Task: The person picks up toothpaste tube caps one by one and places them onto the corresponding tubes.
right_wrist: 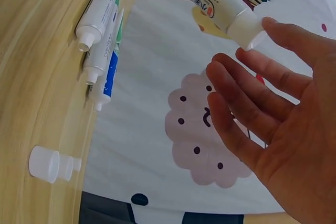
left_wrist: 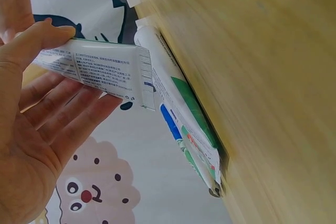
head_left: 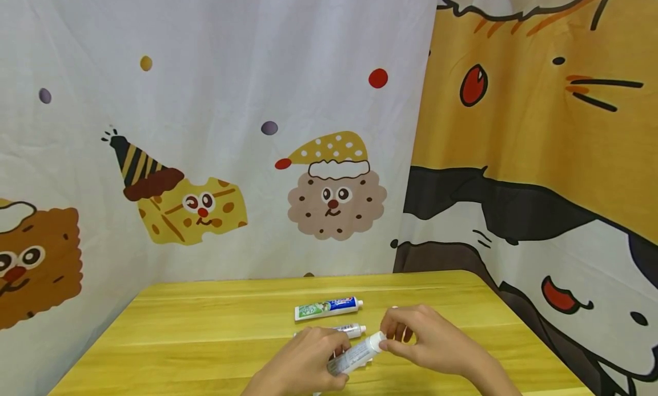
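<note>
Tube (head_left: 354, 357), white with fine print, held in the air above the near part of the yellow wood-grain table (head_left: 205, 327), a little right of the middle. Long axis slanting from flat crimped tail at near left to white cap (head_left: 377, 341) at far right; cap end tipped upward, tail lower and closer to the tabletop. Left hand (head_left: 308, 359) closed about the body, thumb along one flat side and fingers fairly straight along the other, with just the tube's thickness between. Right hand (head_left: 432, 342) half open around the cap end, thumb tip at the cap, forefinger tip at its opposite edge, remaining fingers loosely bent; cannot tell firm pinch from light touch there. On the table, three more tubes lying roughly side by side, nozzles to the right, tails to the left: far tube (head_left: 326, 308) in green and blue, middle tube (head_left: 351, 330) partly behind the left hand, near tube (right_wrist: 100, 11) mostly hidden under the held one in the head view. Right of these nozzles, three loose white caps (right_wrist: 44, 163) in a row running from near to far. Beyond the table, pale cloth (head_left: 216, 110) with cartoon prints.
</note>
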`<state>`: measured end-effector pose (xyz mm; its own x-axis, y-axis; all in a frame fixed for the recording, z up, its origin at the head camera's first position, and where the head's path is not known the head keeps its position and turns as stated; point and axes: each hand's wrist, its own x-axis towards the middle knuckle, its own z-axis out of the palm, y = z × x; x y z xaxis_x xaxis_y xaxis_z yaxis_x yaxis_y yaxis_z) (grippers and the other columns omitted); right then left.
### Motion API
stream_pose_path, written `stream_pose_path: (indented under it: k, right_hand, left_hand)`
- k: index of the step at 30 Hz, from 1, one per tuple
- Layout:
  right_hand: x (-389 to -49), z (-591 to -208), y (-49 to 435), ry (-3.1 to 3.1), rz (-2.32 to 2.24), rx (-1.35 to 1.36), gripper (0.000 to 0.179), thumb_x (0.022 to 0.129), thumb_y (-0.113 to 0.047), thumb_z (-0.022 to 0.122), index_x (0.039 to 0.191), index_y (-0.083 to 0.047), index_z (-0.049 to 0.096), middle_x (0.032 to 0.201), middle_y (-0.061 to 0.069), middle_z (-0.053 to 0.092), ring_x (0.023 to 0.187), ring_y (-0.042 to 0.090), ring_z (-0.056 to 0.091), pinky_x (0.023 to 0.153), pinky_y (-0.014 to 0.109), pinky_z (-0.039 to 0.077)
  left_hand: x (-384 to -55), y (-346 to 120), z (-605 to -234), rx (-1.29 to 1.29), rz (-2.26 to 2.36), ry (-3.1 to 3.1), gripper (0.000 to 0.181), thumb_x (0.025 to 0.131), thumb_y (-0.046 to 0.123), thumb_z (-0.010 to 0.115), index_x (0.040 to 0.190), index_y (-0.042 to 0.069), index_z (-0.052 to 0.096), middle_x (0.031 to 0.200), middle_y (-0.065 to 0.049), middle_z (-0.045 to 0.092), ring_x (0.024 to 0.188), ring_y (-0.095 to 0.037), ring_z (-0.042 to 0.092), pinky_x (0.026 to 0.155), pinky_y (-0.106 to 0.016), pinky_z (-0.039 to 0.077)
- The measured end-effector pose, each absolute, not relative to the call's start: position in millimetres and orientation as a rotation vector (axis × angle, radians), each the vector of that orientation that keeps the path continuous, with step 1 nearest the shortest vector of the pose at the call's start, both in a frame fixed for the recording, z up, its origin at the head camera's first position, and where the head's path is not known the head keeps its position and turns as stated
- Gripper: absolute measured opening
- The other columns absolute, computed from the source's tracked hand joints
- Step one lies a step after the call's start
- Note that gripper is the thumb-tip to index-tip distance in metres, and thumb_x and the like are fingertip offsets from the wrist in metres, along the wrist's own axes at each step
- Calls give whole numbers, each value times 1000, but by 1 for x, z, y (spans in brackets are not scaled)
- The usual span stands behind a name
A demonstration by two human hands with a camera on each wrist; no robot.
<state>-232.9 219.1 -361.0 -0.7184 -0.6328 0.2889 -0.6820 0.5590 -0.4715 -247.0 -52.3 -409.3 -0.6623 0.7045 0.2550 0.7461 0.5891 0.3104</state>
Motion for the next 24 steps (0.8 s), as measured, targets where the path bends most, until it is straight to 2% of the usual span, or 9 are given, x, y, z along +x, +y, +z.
stream_pose_path:
  k: [6, 10, 15, 20, 24]
  right_hand:
    - [-232, -361, 218, -2683, 902, 1088, 15, 98, -42, 69, 101, -28, 68, 88, -19, 68, 76, -5, 61, 65, 22, 55]
    - [-232, -361, 219, -2636, 929, 1136, 20, 93, -33, 78, 108, -28, 67, 95, -16, 69, 80, -4, 63, 63, 23, 56]
    - [-231, -362, 219, -2566, 939, 1256, 28, 90, -18, 80, 114, -26, 68, 105, -13, 72, 84, -3, 64, 66, 23, 57]
    - [-231, -363, 218, -2518, 956, 1351, 34, 91, -16, 79, 120, -28, 70, 118, -9, 71, 91, 1, 66, 68, 21, 58]
    - [-232, -364, 217, -2496, 936, 1376, 33, 90, -14, 80, 118, -29, 71, 117, -10, 71, 90, 0, 66, 67, 20, 57]
  left_hand:
    - [-247, -53, -410, -1252, -589, -2669, 26, 81, 30, 83, 102, 23, 69, 90, 20, 65, 66, 8, 50, 59, -11, 42]
    - [-248, -53, -409, -1251, -587, -2676, 27, 81, 31, 83, 103, 23, 69, 91, 19, 66, 67, 8, 50, 60, -11, 43]
    - [-248, -53, -410, -1249, -589, -2691, 27, 81, 31, 83, 104, 23, 69, 93, 19, 67, 68, 7, 51, 60, -12, 44]
    - [-248, -53, -410, -1261, -595, -2682, 26, 82, 30, 82, 104, 22, 69, 92, 19, 67, 66, 7, 50, 59, -12, 43]
    - [-249, -54, -410, -1262, -601, -2687, 26, 82, 31, 82, 104, 22, 69, 92, 19, 67, 66, 7, 50, 58, -12, 43]
